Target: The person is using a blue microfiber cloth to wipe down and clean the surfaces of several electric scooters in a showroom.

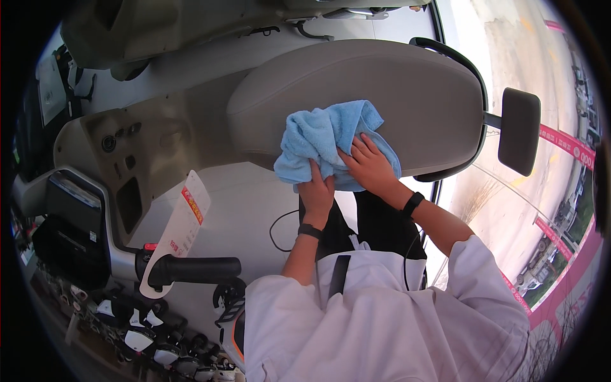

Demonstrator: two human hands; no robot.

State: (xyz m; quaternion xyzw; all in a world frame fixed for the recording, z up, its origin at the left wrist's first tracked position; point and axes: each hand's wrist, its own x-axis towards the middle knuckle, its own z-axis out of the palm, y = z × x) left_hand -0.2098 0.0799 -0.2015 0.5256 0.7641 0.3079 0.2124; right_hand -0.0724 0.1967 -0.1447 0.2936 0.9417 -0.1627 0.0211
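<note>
A bunched light-blue towel lies on the near side of a grey-brown scooter seat, partly hanging over its edge. My left hand grips the towel's near left part, some of its fingers hidden in the folds. On the towel's right half rests my right hand, its fingers stretched out over the cloth. A dark band circles each wrist.
Right of the seat a dark padded backrest stands on a bracket. At lower left are a black handlebar grip and a hanging white tag. Another scooter stands beyond the seat. Several helmet-like items sit at bottom left.
</note>
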